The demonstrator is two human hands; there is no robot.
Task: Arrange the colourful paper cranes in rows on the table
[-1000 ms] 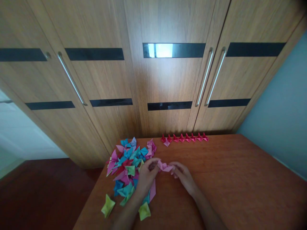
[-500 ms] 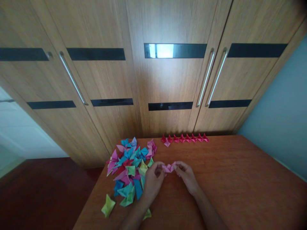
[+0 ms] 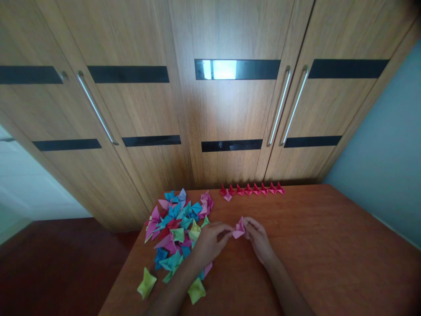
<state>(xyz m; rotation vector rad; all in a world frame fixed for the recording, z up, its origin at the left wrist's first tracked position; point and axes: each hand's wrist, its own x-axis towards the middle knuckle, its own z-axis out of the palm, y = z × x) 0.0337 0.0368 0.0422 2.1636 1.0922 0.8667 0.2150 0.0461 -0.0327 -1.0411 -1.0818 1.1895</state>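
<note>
A pink folded-paper piece (image 3: 239, 228) is held between my two hands, above the wooden table (image 3: 315, 245). My left hand (image 3: 213, 241) pinches its left corner with thumb and fingertips. On the other side, my right hand (image 3: 258, 239) grips the right edge, its fingers closed. The piece is turned with one point upward. Left of my hands lies a loose pile of folded-paper pieces (image 3: 177, 235) in blue, pink, red and green; my left forearm hides part of it. Two yellow-green pieces (image 3: 196, 291) lie nearer the front, one of them close beside my left forearm.
Along the table's back edge stands a row of red folded-paper pieces (image 3: 255, 189), with one light pink piece (image 3: 227, 195) before its left end. Behind rises a wooden wardrobe (image 3: 230, 109) with metal handles (image 3: 279, 105). A pale wall (image 3: 391, 145) borders the right side.
The pink piece has been turned in my fingers, from lying wide to one point up, and has shifted slightly right. My left hand has moved right with it, uncovering more of a yellow-green piece.
</note>
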